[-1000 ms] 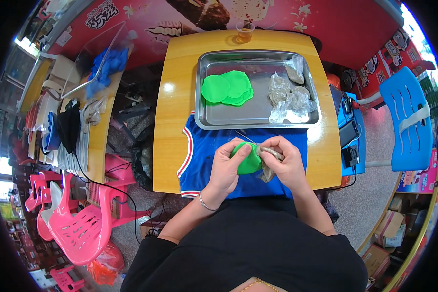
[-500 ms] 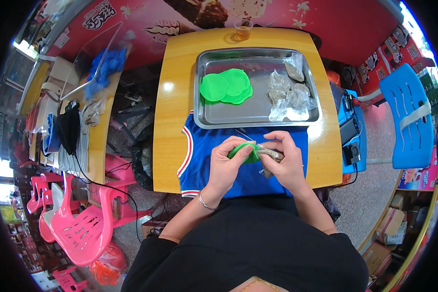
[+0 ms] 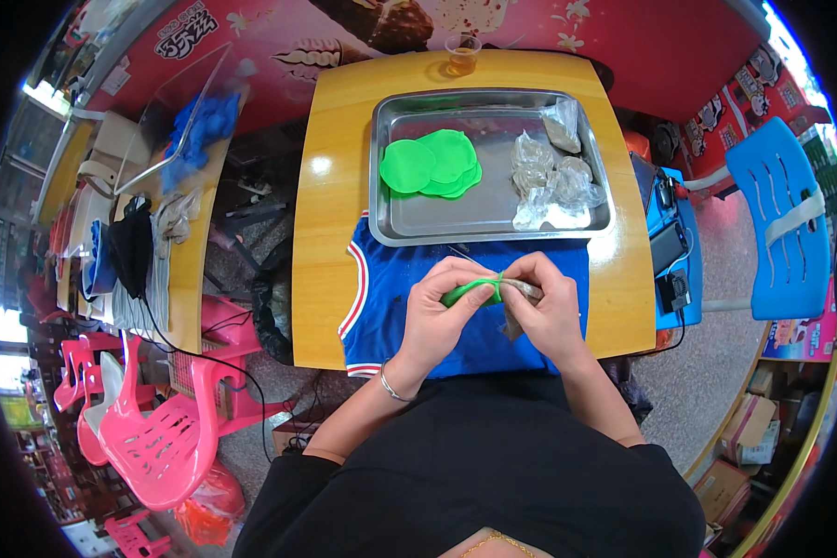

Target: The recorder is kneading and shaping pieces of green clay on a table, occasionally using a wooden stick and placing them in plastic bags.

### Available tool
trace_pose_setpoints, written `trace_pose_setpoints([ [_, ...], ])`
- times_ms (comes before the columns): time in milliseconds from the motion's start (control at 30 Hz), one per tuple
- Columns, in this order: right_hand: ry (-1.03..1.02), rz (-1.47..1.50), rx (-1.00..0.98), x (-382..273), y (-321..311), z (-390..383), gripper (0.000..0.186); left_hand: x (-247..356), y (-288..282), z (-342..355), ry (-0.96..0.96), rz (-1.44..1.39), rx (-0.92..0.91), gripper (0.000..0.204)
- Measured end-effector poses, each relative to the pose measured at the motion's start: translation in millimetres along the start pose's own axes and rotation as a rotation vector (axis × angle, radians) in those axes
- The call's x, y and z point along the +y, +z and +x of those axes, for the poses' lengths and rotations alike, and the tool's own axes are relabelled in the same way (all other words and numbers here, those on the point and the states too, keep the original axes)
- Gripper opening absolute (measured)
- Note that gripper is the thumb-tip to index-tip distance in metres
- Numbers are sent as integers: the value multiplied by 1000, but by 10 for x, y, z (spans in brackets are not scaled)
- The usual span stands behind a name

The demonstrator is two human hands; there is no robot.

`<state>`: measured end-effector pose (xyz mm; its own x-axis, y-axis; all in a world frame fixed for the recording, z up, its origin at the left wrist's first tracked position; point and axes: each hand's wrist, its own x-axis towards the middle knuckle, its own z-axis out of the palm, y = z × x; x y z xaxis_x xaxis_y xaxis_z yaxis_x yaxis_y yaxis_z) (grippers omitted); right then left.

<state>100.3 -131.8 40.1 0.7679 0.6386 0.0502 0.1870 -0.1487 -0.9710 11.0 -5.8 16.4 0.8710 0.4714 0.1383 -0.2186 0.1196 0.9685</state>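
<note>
1. Step in hand, as judged: green sheet (image 3: 455, 296), folded, its right end brought against a bag (image 3: 531, 290), both worked between the fingers. Light, even thumb pressure should suit; the sheet looks soft, and a hard tug may stretch it.
2. Handling advice: fingertips of both hands best kept close at the meeting point, one side steady while the other adjusts. Loose end of the bag, hanging below the right fingers, better held clear of the fold.
3. Left hand (image 3: 438, 302): fingers narrow, pinching the green sheet, thumb on the near side.
4. Right hand (image 3: 551, 302): fingers narrow, holding the bag, tips just beside the left fingers. Whether they also grip the sheet's edge: cannot tell.
5. Green sheet, appearance: bright, plain, thin-looking; folded to a slim form, partly covered by the left thumb. Position: between the left fingers, above the shirt (image 3: 381, 299).
6. Bag, appearance: see-through, creased, grey-brown within; contents too small to identify.
7. Shirt: blue, red and white edging; spread beneath the fingers.
8. Tray (image 3: 456, 219): shiny metal, rectangular; ahead of the fingers.
9. Green discs (image 3: 448, 160): flat, overlapping, in the tray; ahead and left of the fingers.
10. Clear pouches (image 3: 532, 177): grey-brown filling, bunched together, in the tray; ahead and right of the fingers.
11. Bench (image 3: 333, 130): yellow wood tone; below all the above.
12. Cup (image 3: 461, 61): clear, amber liquid; far beyond the fingers, past the tray.
</note>
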Motion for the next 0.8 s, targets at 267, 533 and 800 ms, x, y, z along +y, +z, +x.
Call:
trace_pose_setpoints([
  [267,-307,-214,-336,102,-175,110,13,-93,-63,-26,-47,82,2,10],
  [533,64,-77,-153,54,-170,70,22,-115,-13,-73,-225,1,-32,16],
  [800,482,301,-501,73,-330,85,24,-116,-39,-144,-291,-127,-62,17],
])
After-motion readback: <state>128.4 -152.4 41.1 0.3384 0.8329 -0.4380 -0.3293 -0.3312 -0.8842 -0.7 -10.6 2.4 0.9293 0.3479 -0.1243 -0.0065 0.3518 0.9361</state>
